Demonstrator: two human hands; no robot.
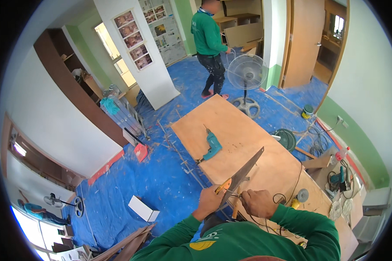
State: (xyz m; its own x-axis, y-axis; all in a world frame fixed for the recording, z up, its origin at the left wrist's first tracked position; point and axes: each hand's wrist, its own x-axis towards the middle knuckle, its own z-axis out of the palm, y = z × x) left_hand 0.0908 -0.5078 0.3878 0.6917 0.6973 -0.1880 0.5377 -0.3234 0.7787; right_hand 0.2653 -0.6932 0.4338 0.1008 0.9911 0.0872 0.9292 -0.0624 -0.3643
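My left hand [208,202] is closed around the orange handle of a handsaw [245,169]. The saw's long grey blade slants up and to the right over a plywood-topped table [244,124]. Close beside the blade, my right hand [258,203] is closed, its fingers pinched together. A thin metal piece shows between the two hands, but what my right fingers hold is hidden. Partly under the blade lies a hammer [235,209] with a wooden handle. Farther up the table, a teal power drill [212,146] rests on its side near the left edge.
A standing fan [247,74] and a co-worker [207,39] are beyond the table. Black cable [299,180] crosses the right side, near an angle grinder [297,201]. Blue sheeting [113,200] covers the floor, with a white box [143,209], red dustpan [140,152] and folded ladder [119,114].
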